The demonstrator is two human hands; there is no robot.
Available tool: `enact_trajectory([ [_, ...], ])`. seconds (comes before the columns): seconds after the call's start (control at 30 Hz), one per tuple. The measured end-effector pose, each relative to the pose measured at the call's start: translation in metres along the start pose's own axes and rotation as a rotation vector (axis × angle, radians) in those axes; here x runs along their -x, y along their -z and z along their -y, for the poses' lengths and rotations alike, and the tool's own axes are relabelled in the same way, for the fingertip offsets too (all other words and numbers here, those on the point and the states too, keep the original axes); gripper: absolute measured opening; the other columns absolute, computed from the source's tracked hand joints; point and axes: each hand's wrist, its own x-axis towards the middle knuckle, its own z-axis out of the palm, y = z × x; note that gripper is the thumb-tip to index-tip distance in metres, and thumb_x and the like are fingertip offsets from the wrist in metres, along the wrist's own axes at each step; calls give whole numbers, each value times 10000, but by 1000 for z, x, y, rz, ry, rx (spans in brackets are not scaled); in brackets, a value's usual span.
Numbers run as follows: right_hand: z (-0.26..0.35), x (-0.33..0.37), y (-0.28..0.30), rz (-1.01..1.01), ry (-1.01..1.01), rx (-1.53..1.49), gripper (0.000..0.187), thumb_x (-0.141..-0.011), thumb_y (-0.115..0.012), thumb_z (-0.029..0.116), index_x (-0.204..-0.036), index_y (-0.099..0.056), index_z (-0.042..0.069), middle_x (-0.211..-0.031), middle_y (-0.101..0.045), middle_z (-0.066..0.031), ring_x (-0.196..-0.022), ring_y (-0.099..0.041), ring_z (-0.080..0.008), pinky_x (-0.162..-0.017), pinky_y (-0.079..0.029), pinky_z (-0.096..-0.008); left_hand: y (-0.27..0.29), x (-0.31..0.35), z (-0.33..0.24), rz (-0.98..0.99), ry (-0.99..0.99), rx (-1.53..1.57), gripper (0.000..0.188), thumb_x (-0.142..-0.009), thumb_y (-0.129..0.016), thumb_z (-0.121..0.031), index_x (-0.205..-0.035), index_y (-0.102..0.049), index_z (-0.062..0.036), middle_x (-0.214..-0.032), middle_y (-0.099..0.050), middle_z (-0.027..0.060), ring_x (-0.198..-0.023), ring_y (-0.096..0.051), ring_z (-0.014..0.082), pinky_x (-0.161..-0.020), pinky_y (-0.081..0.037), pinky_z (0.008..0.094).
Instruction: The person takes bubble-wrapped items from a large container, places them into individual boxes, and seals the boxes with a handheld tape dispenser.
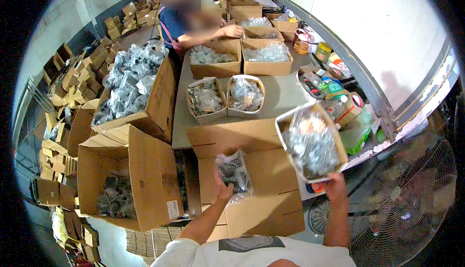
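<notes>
My left hand grips a clear plastic bag of dark parts over a flattened cardboard sheet. At the right, my right hand is closed on the near edge of a white-rimmed box, which is tilted. Clear plastic packets fill that box, with some copper-coloured pieces at its far end. Just beyond the cardboard stand two small open boxes of similar packets, a left one and a right one.
A tall carton holding dark bagged parts stands left, beyond it a large carton heaped with wrapped pieces. A co-worker's hand reaches over boxes at the back. A fan is at the right, near clutter along the wall.
</notes>
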Motion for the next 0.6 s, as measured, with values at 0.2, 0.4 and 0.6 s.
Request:
enact_trajectory([
  [0.2,-150,32,-38,-234,434,945,669,-732,-655,201,-1274,-319,-2,-1112,-523,-145,-996,-552,-273,-783,-506,-385,2,-13,-19,16,106,26,747,-796,-576,-120,-1398,-152,9,-1403,-271,213,-1311,-241,346,-1087,-169,379],
  [0.4,-327,-4,-26,-384,-73,635,709,-744,-631,416,-1251,-367,-3,-1135,-501,-138,-995,-519,-286,-929,-401,-400,-22,-14,-21,2,5,-1,628,-868,-496,-122,-1397,-184,4,-1433,-228,208,-1333,-193,347,-1096,-136,408],
  [0.6,-279,-10,-53,-279,339,543,732,-705,-689,239,-1273,-289,6,-1173,-463,-134,-1048,-482,-261,-939,-397,-403,27,-14,-6,81,1,-156,623,-874,-503,-145,-1398,-195,-8,-1439,-201,225,-1336,-171,372,-1087,-162,399],
])
